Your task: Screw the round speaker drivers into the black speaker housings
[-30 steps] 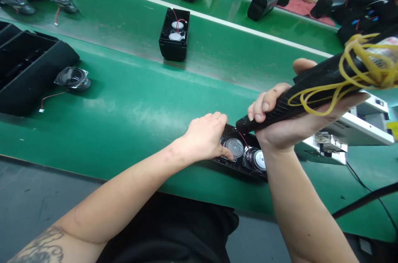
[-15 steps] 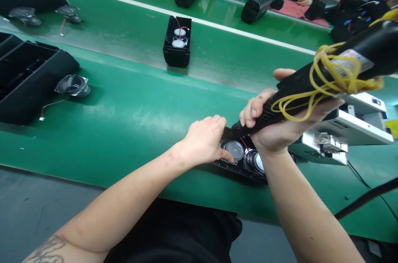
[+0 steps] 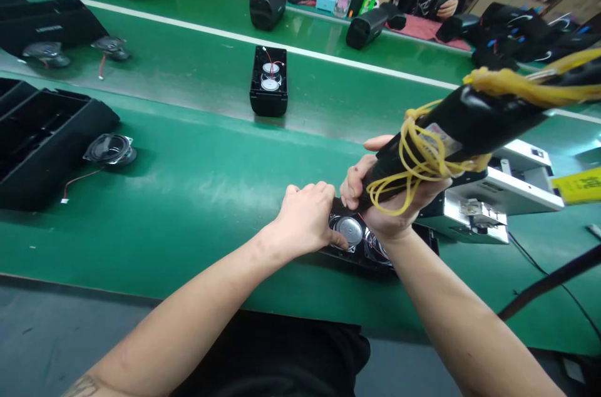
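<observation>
Green bench: right hand grips screwdriver; left hand clasps speaker housing, two drivers inside.

A black tool wrapped in yellow rubber bands hangs over a black speaker housing with silver cones, on the green desk with its white stripe.

Matt black plastic screwdriver wound in yellow rubber bands — shiny metal speaker cones — smooth green mat.
</observation>
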`<state>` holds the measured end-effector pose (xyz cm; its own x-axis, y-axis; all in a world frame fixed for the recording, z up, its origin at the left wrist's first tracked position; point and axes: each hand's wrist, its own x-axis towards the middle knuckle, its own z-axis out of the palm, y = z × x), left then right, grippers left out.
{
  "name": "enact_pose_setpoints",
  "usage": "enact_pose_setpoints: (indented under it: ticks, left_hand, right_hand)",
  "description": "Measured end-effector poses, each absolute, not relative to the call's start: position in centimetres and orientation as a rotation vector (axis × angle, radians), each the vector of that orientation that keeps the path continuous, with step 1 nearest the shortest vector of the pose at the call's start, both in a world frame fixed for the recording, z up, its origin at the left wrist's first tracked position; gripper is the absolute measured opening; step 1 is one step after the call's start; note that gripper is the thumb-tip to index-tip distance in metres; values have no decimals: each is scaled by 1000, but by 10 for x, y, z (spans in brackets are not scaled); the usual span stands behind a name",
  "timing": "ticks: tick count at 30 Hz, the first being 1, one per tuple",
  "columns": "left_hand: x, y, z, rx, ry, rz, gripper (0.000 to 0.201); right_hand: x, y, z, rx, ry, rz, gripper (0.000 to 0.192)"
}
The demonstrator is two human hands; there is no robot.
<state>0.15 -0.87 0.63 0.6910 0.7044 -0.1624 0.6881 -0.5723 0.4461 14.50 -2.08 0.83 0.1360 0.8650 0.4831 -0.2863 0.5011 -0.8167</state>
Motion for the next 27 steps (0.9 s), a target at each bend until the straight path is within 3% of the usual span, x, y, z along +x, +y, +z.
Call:
enact_pose_setpoints:
  ticks: [7,16,21,27]
  left_hand:
    - [4,-10,5,2410,1116,35,79]
    - [0,-10,-2,2444,1110,48,75]
    - [0,-9,-8,2443,1105,78,70]
    - [-7,-5,-16,2449,1057,113,94]
  right_hand:
    - [138,-27,8,-677,-1098,955,62]
    - [143,-25,13,-686,-1106,874,74]
    - [173,-46,61,-648,-1060,595,72]
    - [261,-90,98,-796,-983,108,69]
